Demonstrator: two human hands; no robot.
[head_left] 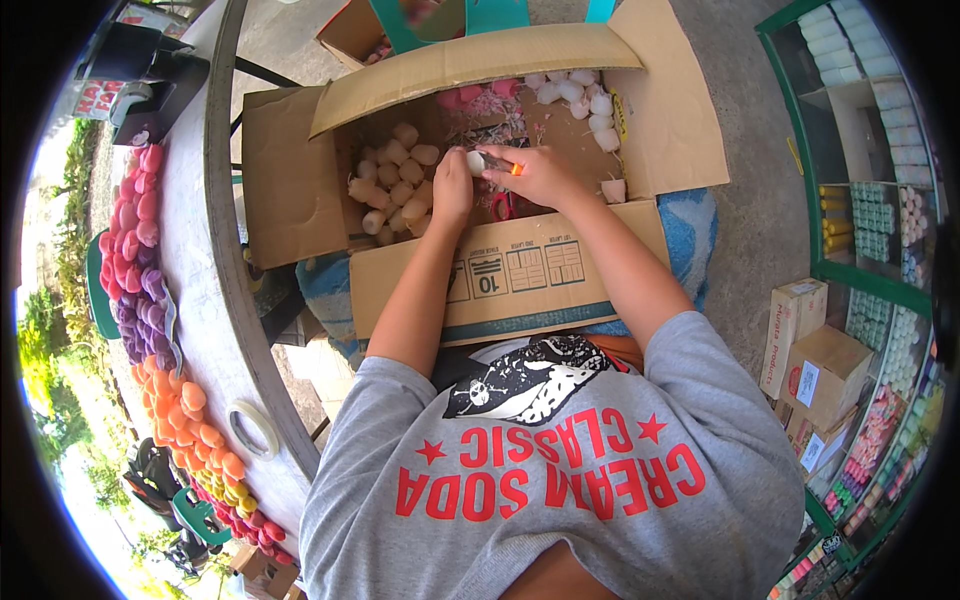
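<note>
Over the open cardboard box (545, 290), my left hand (454, 190) is closed around a small white candle (476, 163), its pale end showing past the fingers. My right hand (545, 176) grips a cutter knife (496, 163) with a metal blade and an orange end (517, 169); the blade lies against or very close to the candle. Cream, rounded candles (405, 172) are heaped in the box's left side. White ones (600, 105) line the far right, and pink ones (470, 94) lie at the back. Thin shavings (490, 115) cover the middle, beside a red-pink looped handle (502, 206).
A long table (215, 230) on the left carries rows of red, purple, orange and yellow pieces (185, 410) and a tape roll (252, 430). Blue patterned cloth (690, 240) lies beneath the box. Green-framed shelves (850, 230) and stacked cartons (825, 375) stand at right.
</note>
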